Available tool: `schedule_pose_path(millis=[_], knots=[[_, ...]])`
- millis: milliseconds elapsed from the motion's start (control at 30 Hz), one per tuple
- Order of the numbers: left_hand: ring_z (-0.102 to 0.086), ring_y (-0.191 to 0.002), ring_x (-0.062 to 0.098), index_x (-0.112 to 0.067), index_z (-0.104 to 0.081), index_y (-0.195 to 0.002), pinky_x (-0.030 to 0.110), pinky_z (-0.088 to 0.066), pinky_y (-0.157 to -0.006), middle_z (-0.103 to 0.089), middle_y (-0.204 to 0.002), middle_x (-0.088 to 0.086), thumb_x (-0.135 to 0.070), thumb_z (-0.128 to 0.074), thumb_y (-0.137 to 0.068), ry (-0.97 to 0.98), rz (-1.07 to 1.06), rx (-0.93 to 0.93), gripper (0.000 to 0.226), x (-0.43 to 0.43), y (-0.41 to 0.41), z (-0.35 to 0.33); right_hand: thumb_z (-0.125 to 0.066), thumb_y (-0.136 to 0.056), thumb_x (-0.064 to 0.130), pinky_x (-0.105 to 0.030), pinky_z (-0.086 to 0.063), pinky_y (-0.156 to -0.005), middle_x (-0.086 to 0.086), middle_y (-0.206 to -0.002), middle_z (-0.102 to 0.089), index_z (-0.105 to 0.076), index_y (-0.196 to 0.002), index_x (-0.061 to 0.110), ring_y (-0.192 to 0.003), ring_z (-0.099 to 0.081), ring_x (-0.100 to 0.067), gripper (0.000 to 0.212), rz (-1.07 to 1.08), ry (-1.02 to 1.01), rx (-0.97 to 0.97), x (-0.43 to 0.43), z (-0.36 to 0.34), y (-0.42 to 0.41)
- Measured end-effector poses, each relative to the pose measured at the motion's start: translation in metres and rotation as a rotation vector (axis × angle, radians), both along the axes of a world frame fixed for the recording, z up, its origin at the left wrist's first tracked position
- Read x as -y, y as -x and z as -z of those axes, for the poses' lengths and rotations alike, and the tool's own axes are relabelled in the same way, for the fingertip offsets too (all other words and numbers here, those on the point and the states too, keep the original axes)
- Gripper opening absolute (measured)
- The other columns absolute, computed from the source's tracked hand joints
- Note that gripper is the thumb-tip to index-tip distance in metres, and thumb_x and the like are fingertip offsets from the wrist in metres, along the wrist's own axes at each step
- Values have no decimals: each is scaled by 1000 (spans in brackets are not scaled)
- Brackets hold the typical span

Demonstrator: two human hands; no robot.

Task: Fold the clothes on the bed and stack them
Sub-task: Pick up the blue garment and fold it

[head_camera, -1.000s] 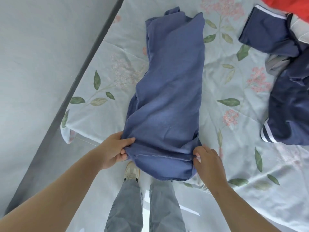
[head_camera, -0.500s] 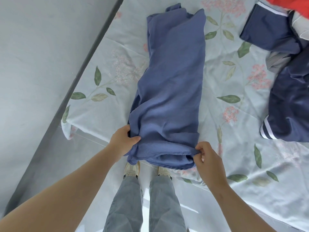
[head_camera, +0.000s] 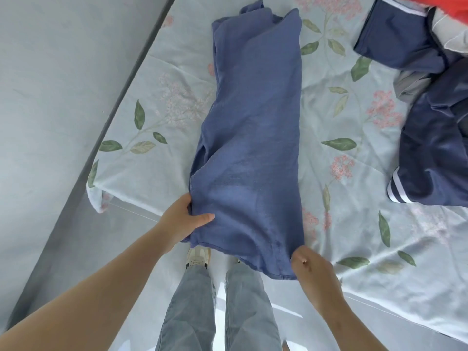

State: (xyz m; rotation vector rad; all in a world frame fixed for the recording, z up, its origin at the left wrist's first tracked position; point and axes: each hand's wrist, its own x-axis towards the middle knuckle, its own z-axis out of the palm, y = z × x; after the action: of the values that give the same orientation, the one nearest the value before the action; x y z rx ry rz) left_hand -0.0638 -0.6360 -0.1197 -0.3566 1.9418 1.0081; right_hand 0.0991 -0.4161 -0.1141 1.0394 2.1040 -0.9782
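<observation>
A blue garment (head_camera: 250, 138) lies folded into a long narrow strip on the floral bed sheet (head_camera: 342, 211), running away from me. Its near end hangs over the bed's front edge. My left hand (head_camera: 183, 219) pinches the near left corner, thumb on top. My right hand (head_camera: 312, 272) grips the near right corner, lower and closer to me. A dark navy garment with white stripes (head_camera: 435, 160) lies unfolded at the right.
Another navy piece with white trim (head_camera: 395, 39) and red cloth (head_camera: 443, 6) lie at the far right corner. A grey wall (head_camera: 50, 97) runs along the bed's left side. My legs in jeans (head_camera: 217, 307) stand at the bed's front edge.
The near end of the blue garment, lifted and doubled back half a second ago, has come back toward me and now hangs over the edge. My right hand dropped lower.
</observation>
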Motion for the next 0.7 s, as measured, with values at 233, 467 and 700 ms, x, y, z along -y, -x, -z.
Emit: schedule_pose_path(millis=[233,467,700], knots=[[-65,-96,33,-13,-60,-115,42,-54,-78,-69,-108,13,7,-54,-88,-282,-278,211,34,14,5,-11,-73,-81,24,-34,-48,-85,2,-104,-54,-44,-118,19,-93,-57,-17,47,458,107,-212,-2,14,33],[-60,-81,23,-15,-60,-93,27,-47,-66,-65,-93,10,-3,-61,-85,66,12,147,15,18,4,-4,-47,-82,1,-28,-28,-52,-4,-66,-41,-44,-73,9,-58,-33,-18,13,294,72,-49,-13,21,39],[-66,-97,24,-11,-62,-109,31,-54,-75,-70,-105,7,-7,-71,-80,-244,-152,269,30,-4,1,-4,-74,-78,23,-32,-53,-74,3,-93,-66,-57,-104,18,-86,-64,-19,32,483,369,-187,-6,19,52]])
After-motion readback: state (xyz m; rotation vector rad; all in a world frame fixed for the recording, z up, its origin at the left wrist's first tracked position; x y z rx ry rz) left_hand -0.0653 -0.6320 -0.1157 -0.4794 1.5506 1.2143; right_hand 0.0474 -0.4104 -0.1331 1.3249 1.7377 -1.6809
